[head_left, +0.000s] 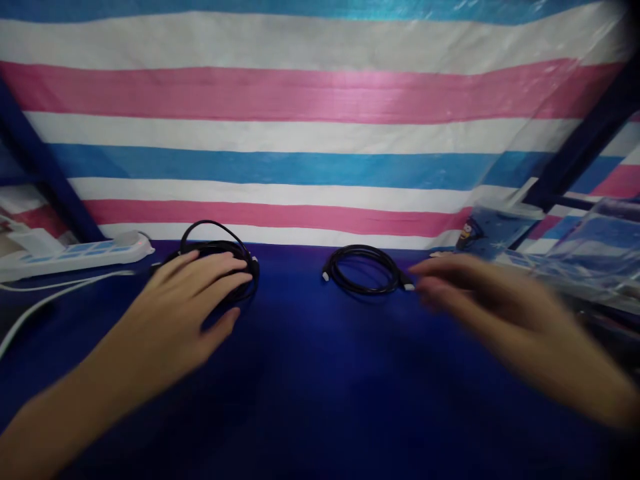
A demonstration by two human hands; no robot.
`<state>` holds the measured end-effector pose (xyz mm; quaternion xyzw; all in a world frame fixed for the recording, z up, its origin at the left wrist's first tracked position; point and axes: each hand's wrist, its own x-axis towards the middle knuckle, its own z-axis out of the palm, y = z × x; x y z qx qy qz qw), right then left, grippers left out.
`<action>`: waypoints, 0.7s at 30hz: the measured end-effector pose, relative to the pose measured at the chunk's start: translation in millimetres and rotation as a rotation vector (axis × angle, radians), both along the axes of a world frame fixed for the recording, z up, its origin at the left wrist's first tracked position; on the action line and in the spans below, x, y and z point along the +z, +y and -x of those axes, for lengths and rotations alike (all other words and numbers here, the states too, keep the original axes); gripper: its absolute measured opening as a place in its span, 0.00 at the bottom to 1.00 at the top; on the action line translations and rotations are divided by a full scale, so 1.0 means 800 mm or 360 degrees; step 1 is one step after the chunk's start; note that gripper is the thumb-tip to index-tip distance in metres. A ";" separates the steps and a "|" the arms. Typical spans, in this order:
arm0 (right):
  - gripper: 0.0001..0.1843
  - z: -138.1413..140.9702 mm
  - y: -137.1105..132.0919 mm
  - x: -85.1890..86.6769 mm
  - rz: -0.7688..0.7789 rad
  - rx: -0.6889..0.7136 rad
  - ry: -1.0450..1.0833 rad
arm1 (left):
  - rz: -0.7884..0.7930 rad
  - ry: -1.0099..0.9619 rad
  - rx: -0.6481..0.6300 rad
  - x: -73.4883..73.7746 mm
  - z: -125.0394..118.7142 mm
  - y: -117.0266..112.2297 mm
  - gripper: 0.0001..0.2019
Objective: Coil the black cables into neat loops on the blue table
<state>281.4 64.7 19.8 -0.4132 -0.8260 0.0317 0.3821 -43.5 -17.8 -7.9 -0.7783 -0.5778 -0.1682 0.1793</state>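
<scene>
My left hand (193,300) lies with fingers stretched out on a bundle of black cable (220,250) at the left of a blue table (310,387). A second black cable coil (363,269), with light-coloured plugs at its ends, rests near the middle of the table's back. My right hand (480,297) hovers just right of that coil, its fingertips close to the coil's right plug. The hand is smeared by motion, fingers seemingly extended, with nothing visible in it.
A white power strip (75,255) with blue switches and white leads sits at the far left. Clear plastic bags (575,257) lie at the right. A pink, white and blue striped tarp (310,133) forms the back wall, with dark frame bars (580,143) at both sides.
</scene>
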 end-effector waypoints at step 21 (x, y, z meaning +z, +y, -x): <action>0.12 0.140 0.039 0.025 0.1115 0.0958 0.1272 | 0.0134 -0.2479 -0.0837 0.082 -0.100 0.075 0.17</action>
